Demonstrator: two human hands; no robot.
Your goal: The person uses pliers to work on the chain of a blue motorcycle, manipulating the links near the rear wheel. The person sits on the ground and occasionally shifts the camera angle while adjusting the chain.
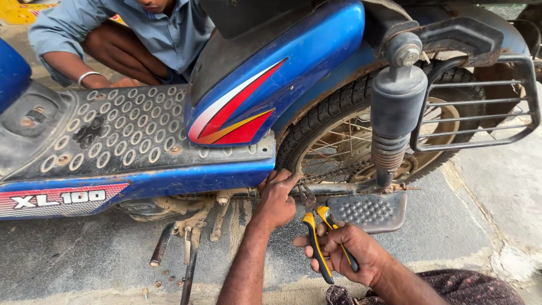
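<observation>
The right hand is gripping yellow-and-black-handled pliers — the left hand is pressing at the blue moped's chain area.

The ground is rough grey concrete, stained and dusty, with a pale cracked seam running along its lower right edge. Daylight falls evenly — soft, without hard shadows. Small bolts lie scattered on the concrete at lower left. Beyond, at the top — a strip of yellow surface.
</observation>
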